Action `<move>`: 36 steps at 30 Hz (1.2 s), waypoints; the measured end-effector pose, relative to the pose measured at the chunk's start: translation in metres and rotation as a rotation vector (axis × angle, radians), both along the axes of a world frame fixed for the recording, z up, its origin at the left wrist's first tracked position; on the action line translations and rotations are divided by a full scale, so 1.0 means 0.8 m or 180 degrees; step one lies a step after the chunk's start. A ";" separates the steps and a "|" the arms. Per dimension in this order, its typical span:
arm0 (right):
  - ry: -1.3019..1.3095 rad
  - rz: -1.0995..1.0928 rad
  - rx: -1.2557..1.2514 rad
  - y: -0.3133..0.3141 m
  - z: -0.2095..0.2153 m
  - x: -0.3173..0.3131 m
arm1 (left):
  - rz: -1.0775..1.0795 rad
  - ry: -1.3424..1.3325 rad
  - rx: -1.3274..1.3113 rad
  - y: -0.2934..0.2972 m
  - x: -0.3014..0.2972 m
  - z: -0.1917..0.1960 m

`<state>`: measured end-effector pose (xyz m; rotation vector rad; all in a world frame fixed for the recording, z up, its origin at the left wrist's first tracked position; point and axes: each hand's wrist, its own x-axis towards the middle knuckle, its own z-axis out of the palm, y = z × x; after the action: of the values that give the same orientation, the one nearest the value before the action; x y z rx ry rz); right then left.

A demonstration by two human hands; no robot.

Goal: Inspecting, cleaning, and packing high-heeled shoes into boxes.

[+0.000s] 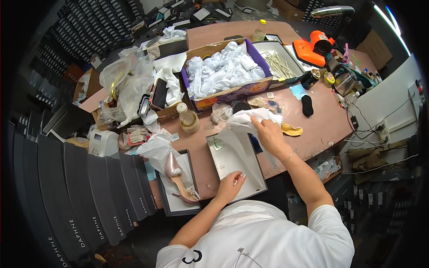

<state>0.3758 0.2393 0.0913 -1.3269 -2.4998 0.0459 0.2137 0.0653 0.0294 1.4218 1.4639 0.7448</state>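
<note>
My right hand [269, 136] is closed on a crumpled sheet of white tissue paper [250, 119], lifted above the far end of a shoebox part [243, 178] with a white inside. Part of the sheet hangs down into it. My left hand [231, 185] is over the near part of that box, its fingers curled together; anything between them is hidden. Left of it lies a dark shoebox [192, 176] lined with white tissue [156, 149]. A pinkish, glittery high-heeled shoe [175, 172] rests in this box, heel toward me.
Behind my hands stands a purple carton [263, 58] full of crumpled white paper, beside a tray of thin sticks [278, 64]. A jar [188, 119] and a yellow cloth-like piece [292, 129] lie close by. Stacked dark shoeboxes [76, 178] rise at left; an orange device [308, 51] stands far right.
</note>
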 end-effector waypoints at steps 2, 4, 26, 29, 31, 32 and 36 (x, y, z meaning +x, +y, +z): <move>0.0365 -0.0041 -0.0003 -0.002 0.005 0.001 | 0.0366 -0.0608 0.0239 0.002 0.005 0.022; 0.1011 -0.0158 -0.0048 -0.005 0.025 -0.007 | 0.0742 -0.0896 0.0525 0.006 0.025 0.010; -0.1600 0.2835 -0.1440 -0.220 0.006 -0.057 | 0.1952 -0.4789 -0.0637 -0.059 -0.114 -0.016; 0.1032 0.0995 -0.2130 -0.126 0.086 -0.048 | 0.1258 -0.3437 -0.0714 -0.077 -0.189 0.007; 0.1642 0.1299 -0.2076 -0.081 0.121 -0.039 | 0.0711 -0.2596 -0.0813 -0.084 -0.196 0.019; 0.1440 0.1600 -0.2655 -0.073 0.131 -0.042 | 0.0643 -0.2247 -0.0642 -0.084 -0.183 0.023; 0.1047 0.1747 -0.3519 -0.086 0.127 -0.038 | 0.1276 -0.2380 -0.0407 -0.088 -0.174 0.020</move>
<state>0.3450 0.1702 0.1932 -0.7028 -2.4489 1.7854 0.0741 -0.0050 0.0454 0.6261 1.1620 1.2420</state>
